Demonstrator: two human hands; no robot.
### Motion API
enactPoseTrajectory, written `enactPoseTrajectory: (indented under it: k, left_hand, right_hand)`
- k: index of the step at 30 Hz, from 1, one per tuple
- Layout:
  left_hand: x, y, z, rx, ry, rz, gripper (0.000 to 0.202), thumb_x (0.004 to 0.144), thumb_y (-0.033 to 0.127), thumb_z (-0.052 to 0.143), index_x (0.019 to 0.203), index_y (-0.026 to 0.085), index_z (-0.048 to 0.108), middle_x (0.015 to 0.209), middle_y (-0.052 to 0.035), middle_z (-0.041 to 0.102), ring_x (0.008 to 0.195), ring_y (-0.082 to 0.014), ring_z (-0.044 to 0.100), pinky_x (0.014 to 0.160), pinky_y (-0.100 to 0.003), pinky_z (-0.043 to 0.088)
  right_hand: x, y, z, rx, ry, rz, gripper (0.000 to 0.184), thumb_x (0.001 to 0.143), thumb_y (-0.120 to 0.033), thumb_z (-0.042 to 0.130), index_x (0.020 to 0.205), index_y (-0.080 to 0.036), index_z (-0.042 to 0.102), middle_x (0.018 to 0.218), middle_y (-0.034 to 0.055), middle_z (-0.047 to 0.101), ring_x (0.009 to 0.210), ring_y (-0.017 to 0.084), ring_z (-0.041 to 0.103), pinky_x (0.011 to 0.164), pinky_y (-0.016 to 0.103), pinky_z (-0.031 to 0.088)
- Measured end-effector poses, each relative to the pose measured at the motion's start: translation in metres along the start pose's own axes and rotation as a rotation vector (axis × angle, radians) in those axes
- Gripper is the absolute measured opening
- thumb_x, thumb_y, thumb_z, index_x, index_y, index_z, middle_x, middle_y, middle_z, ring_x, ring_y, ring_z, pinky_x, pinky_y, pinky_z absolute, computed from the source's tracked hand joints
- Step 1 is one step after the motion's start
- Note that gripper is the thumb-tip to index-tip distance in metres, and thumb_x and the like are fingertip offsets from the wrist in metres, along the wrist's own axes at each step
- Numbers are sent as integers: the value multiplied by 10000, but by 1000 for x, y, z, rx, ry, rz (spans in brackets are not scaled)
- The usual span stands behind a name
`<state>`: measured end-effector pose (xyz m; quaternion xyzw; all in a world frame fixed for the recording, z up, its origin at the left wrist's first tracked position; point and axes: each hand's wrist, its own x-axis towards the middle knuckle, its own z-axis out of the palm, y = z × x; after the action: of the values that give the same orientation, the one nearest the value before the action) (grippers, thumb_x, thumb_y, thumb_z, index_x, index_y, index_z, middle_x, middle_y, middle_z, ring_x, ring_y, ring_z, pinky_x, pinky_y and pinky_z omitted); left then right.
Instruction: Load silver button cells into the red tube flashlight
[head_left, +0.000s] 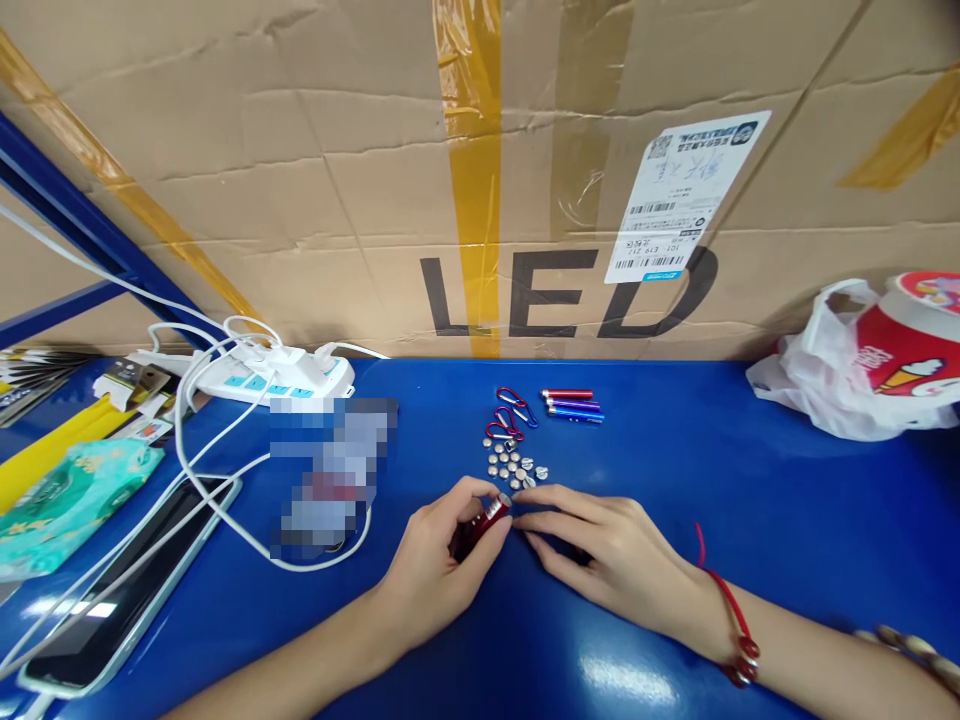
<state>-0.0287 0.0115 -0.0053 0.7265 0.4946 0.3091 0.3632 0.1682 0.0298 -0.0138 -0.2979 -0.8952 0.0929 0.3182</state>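
Note:
A small dark-red metal tube [487, 518], perhaps a mini flashlight, is wrapped in the fingers of my left hand [431, 555], its silvery end tilted up and to the right. Close by that end are the fingertips of my right hand [611, 545], with the fingers stretched out and slightly apart. Nothing shows clearly between them. Just beyond my hands lies a group of silver button cells [504, 464] with a few small metal pieces [541, 473]. Red and blue carabiner clips [514, 405] lie behind these. Several slim metal tubes [574, 406] in red, purple and blue sit side by side.
At left, a white power strip [300, 378] trails cables over the blue table [675, 470] and a smartphone [124, 590]. A blurred-out item [337, 480] and a teal packet [79, 495] lie nearby. A large cardboard box [360, 200] stands behind; a plastic bag [814, 385] holds a red-and-white container [911, 340].

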Motion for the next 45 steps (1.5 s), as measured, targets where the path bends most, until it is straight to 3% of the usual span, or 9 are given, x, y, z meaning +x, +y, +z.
enactPoseTrajectory:
  k: [6, 10, 15, 27, 32, 36, 45]
  left_hand:
    - [0, 2, 1, -13, 20, 58, 95, 884, 259, 463, 894, 171, 498, 535, 78, 356, 467, -53, 337, 454, -153, 271]
    - [0, 2, 0, -10, 12, 50, 100, 883, 265, 466, 890, 172, 502, 537, 77, 371, 466, -54, 332, 452, -152, 265]
    - [0, 2, 0, -2, 12, 60, 103, 886, 265, 458, 894, 172, 502, 539, 74, 393, 468, -56, 344, 456, -154, 275]
    - [1, 2, 1, -9, 17, 68, 89, 879, 249, 466, 890, 166, 496, 528, 86, 335, 461, -49, 310, 456, -151, 254]
    - [0, 1, 1, 2, 10, 64, 98, 887, 262, 462, 892, 172, 500, 537, 82, 344, 469, -51, 319, 464, -150, 261]
    - [0, 0, 0, 15, 14, 69, 84, 885, 260, 469, 890, 180, 497, 547, 80, 347, 480, -54, 321, 468, -148, 265]
    - [-1, -2, 1, 42, 33, 107, 56, 887, 243, 470, 916, 195, 475, 547, 87, 330, 465, -51, 318, 456, -143, 260]
  right_hand:
    - [-2, 0, 1, -29, -84, 0, 243, 890, -165, 471, 1061, -180, 644, 1143, 44, 631, 950, 157, 645, 816, 265, 538]
    - [0, 0, -1, -6, -102, -16, 245, 889, -148, 463, 1052, -175, 644, 1099, 36, 649, 927, 156, 650, 791, 268, 548]
    - [1, -1, -1, -16, -71, 28, 262, 893, -154, 439, 1061, -181, 638, 1217, 61, 584, 936, 156, 651, 802, 271, 544]
    - [-2, -1, 0, -7, -118, 77, 275, 895, -165, 439, 1098, -198, 622, 1231, 49, 564, 919, 153, 652, 791, 287, 549]
    - [0, 1, 0, 17, -89, 1, 257, 906, -161, 420, 1054, -184, 629, 1107, 41, 626, 891, 137, 651, 746, 246, 548]
    - [1, 1, 0, 27, -58, 26, 256, 917, -164, 413, 1072, -169, 617, 1109, 50, 627, 902, 133, 647, 762, 234, 536]
    - [0, 4, -1, 57, -117, -7, 226, 948, -196, 415, 1025, -175, 627, 947, 22, 653, 794, 107, 643, 679, 205, 511]
